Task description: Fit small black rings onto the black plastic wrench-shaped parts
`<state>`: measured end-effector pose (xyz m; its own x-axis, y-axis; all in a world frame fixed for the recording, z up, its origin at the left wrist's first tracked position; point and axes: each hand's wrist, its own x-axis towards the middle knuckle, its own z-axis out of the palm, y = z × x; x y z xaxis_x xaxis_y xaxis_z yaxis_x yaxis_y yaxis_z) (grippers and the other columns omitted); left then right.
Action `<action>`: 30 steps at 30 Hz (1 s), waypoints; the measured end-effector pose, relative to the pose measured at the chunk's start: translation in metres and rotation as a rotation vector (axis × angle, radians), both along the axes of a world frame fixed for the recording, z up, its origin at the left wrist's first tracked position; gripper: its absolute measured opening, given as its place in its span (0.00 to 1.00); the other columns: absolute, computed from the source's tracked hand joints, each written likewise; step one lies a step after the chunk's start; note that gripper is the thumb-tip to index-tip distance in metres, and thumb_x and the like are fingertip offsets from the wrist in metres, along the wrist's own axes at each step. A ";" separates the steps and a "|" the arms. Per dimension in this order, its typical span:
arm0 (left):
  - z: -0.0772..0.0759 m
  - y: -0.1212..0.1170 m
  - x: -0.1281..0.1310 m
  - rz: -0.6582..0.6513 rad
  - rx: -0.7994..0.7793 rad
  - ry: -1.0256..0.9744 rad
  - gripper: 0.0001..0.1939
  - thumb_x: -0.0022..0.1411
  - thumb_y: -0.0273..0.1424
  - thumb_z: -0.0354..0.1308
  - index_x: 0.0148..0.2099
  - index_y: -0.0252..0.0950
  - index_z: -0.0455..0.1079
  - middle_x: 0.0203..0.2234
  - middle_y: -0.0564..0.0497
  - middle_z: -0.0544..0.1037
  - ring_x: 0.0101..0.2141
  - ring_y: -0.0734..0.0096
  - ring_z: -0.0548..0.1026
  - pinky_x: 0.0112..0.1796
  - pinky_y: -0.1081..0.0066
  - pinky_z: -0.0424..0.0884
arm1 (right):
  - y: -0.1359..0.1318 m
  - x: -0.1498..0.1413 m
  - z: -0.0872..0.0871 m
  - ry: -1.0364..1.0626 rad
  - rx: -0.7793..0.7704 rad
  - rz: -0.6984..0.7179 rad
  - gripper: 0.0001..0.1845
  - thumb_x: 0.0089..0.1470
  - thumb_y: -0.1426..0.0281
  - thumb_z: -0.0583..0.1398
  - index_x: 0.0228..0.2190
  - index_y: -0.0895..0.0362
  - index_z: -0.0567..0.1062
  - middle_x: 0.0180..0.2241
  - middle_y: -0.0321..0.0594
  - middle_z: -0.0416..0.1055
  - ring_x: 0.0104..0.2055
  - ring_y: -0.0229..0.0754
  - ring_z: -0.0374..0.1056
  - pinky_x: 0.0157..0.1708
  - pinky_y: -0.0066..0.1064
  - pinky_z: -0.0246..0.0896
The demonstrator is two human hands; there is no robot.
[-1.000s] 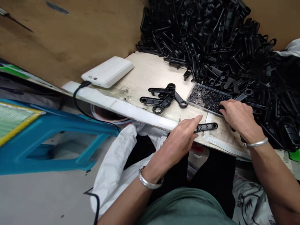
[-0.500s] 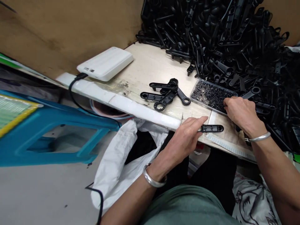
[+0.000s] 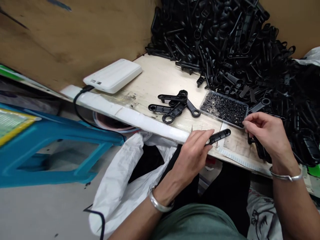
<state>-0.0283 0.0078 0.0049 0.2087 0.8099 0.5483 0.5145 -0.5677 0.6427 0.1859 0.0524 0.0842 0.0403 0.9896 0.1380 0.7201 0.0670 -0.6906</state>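
Head view: left hand (image 3: 192, 153) holds black lever (image 3: 220, 136) near table edge (image 3: 155, 124); right hand (image 3: 271, 135) pinched narrow, contents unclear, beside parts tray (image 3: 220, 119), where a careless knock could spill small pieces (image 3: 230, 108).

The left hand (image 3: 193, 151) and the right hand (image 3: 271, 135) are bare, the forearms (image 3: 140, 216) also. Behind the left hand, at six o'clock, there is a thick, smooth silver bracelet (image 3: 159, 205). Between three and four o'clock, a thinner bracelet (image 3: 287, 177), also silver, shows a small bump. The shirt (image 3: 200, 220), at five o'clock, is green and wrinkled. The trousers (image 3: 228, 185), at four o'clock, are black.
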 end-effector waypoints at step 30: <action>0.025 -0.010 0.007 0.095 0.120 0.754 0.17 0.68 0.22 0.44 0.57 0.26 0.61 0.34 0.45 0.70 0.34 0.60 0.68 0.35 0.62 0.67 | -0.063 -0.003 -0.050 0.081 -0.014 -0.113 0.17 0.61 0.63 0.57 0.47 0.58 0.75 0.32 0.44 0.76 0.27 0.42 0.70 0.26 0.33 0.64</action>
